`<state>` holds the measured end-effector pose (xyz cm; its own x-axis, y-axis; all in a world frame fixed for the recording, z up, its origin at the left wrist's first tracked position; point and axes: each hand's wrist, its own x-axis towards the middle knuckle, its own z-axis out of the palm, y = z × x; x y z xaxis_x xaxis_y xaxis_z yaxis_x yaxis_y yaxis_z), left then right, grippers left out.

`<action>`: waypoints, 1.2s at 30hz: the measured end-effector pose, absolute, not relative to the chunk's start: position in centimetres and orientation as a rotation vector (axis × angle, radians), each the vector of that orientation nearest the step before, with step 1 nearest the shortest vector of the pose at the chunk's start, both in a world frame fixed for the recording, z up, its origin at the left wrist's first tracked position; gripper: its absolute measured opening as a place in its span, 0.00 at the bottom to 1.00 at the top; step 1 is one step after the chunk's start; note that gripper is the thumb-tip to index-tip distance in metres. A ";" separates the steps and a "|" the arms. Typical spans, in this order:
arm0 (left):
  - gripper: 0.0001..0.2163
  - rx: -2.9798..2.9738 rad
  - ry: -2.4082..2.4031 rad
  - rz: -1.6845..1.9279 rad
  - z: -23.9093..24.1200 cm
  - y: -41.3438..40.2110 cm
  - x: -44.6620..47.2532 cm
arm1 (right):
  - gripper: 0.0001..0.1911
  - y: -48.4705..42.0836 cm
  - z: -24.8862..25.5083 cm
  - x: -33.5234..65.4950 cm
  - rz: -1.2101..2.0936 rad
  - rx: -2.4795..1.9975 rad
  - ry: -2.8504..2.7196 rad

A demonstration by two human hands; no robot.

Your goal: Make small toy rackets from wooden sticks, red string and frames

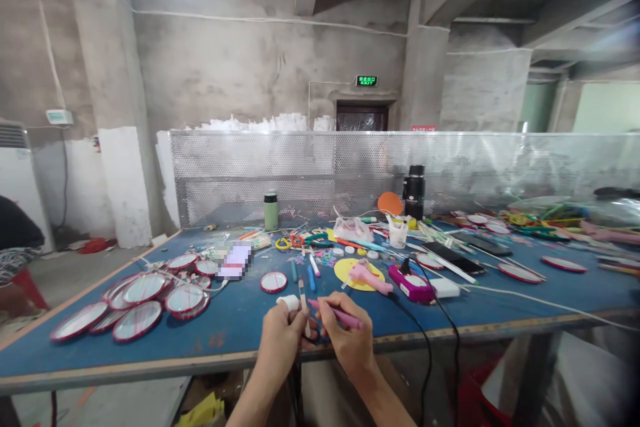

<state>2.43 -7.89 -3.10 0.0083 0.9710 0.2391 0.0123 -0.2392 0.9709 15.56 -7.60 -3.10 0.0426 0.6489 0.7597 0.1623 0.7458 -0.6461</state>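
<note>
Near the table's front edge, my right hand (350,337) is closed around a pink pen (349,319), whose tip points left. My left hand (280,337) grips a narrow pale stick (303,297) standing nearly upright, darker near its top. A small white piece (289,301) shows at the left fingers; its kind is unclear. The pen tip is close to the stick, but I cannot tell whether they touch. Just beyond the hands lie a blue pen (311,277) and a small round red-rimmed mirror (273,281).
Red-rimmed mirrors (137,320) are piled at left beside a lit phone (235,260). A pink glue gun (367,275) rests on a yellow disc (345,273). Rightward are a purple power strip (413,285), its black cord (425,333) hanging over the edge, and a dark phone (455,257).
</note>
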 end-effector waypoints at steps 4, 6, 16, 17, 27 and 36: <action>0.20 1.374 1.090 1.372 -3.2 -7.8 2.5 | 0.09 -7.4 -2.8 15.5 0.305 -0.680 -1.540; 0.20 1.366 1.093 1.378 -3.4 -7.7 2.5 | 0.10 -7.3 -2.9 15.5 0.353 -0.691 -1.498; 0.16 1.452 1.094 1.406 -3.9 -7.5 2.2 | 0.08 -7.3 -3.5 15.5 0.377 -0.664 -1.507; 0.16 1.458 1.094 1.408 -3.8 -7.5 2.2 | 0.08 -7.2 -3.5 15.5 0.360 -0.662 -1.517; 0.15 1.482 1.120 1.423 -3.0 -8.2 2.3 | 0.06 -7.8 -3.0 15.0 0.297 -0.610 -1.564; 0.14 1.512 1.140 1.448 -2.7 -8.5 2.4 | 0.07 -7.9 -2.8 14.9 0.280 -0.608 -1.576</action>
